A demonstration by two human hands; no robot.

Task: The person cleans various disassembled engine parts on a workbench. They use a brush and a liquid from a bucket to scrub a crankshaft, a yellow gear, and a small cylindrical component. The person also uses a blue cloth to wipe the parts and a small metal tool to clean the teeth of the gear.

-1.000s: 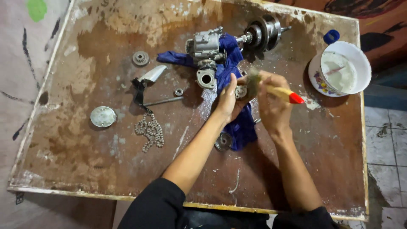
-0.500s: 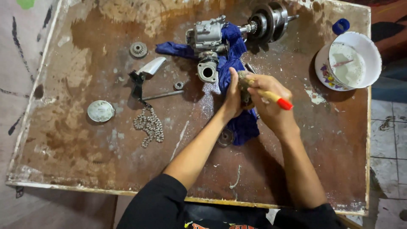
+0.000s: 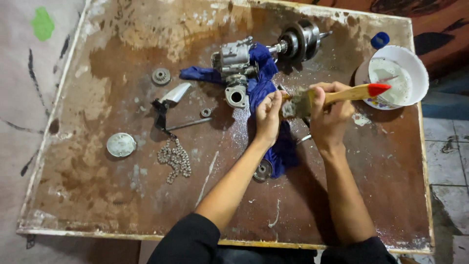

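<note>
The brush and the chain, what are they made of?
The brush in the right hand looks wooden: pale yellow handle, glossy red-painted tip, grimy bristles. The chain looks like bare metal: dull grey links heaped on the table.

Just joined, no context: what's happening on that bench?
A person is cleaning engine parts over a stained wooden table. The right hand holds a paintbrush by its wooden handle, bristles against a small metal part pinched in the left hand. A blue rag lies beneath, with larger engine parts on it. A white bowl of pale liquid sits at the right; a chain, gear and round cover lie on the left.
</note>
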